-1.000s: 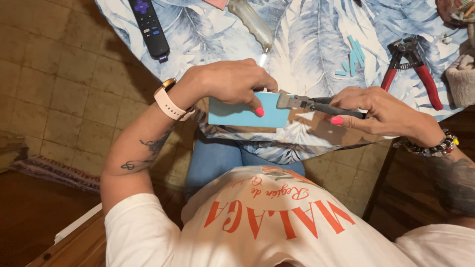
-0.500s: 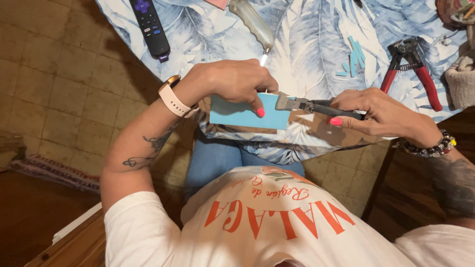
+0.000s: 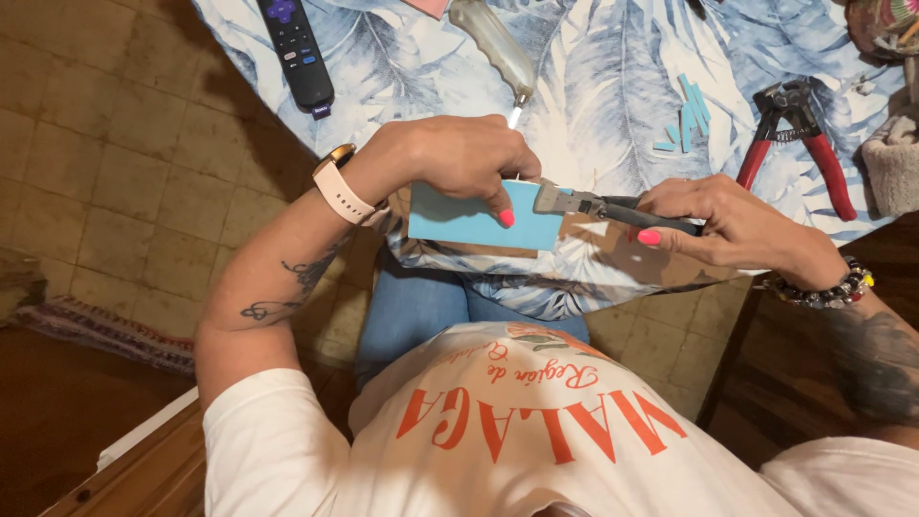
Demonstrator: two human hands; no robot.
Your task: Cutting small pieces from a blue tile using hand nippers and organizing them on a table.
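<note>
**Tile pinned, pliers clamped on its edge**

Fingers (image 3: pixel 498 196) of the left hand (image 3: pixel 450 158) curled down over the light blue tile (image 3: pixel 469 218), thumb pressed flat on its face, presumably to keep it from slipping at the table edge. Right hand (image 3: pixel 728 225) closed around the dark handles of flat-nosed pliers (image 3: pixel 598 204), thumb squeezing from above. Wide metal nose of the pliers biting the tile's right edge, held roughly level with the tile, seemingly so that the grip stays square to it.

Tile lying at the near rim of the table, over a brown board or backing that shows below and to the right of it. Table covered by a cloth printed with blue leaves (image 3: pixel 613 86). Pale watch (image 3: pixel 337 187) on the left wrist, beaded bracelet (image 3: pixel 823 292) on the right.

Well apart from the hands, farther back on the cloth: red-handled nippers (image 3: pixel 809 134) to the right, a few small blue tile slivers (image 3: pixel 687 113) just left of them, a clear-handled tool (image 3: pixel 493 43) pointing toward the left hand, and a black remote control (image 3: pixel 295 53) at the far left. Tiled floor below, blue-jeaned knees under the table edge.
</note>
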